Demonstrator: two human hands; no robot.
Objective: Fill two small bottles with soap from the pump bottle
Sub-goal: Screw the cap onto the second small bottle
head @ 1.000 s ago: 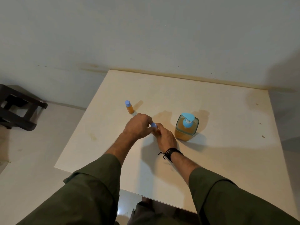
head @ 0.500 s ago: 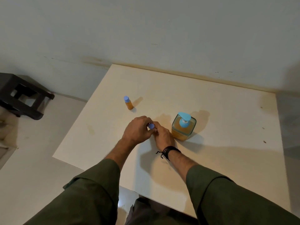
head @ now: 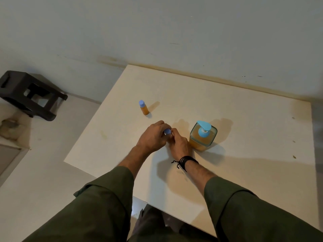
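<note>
Wall (head: 174,28), pale grey-green, fills the upper half of the frame; scuffed and stained along the line where the table meets it.

Table (head: 244,137), cream top, occupies centre and right of frame, far edge against the wall. A few small dark specks near its right edge.

Floor (head: 26,189), light, along the left side.

Sleeves (head: 97,212), dark olive, both forearms entering from the bottom of the frame and converging at table centre.

Stool (head: 31,95), black, tipped at an angle, upper left of frame on the floor near the wall.

Pump bottle (head: 202,138): square clear body, amber soap about to shoulder level, light blue pump head. Upright on the table, just right of the hands, apart from them.

Left hand (head: 153,137): centre of frame, fingers curled, tips pinching a blue cap (head: 167,131).

Right hand (head: 180,145): directly beside the left, fingers curled in under the cap and closed round what sits below it. That would be the second small bottle, but its body is hidden by both hands; only the cap shows. Black cord wristband (head: 185,161) on this wrist.

First small bottle (head: 144,107): amber contents, blue cap on, upright, standing alone up and left of the hands, well apart from the pump bottle.
</note>
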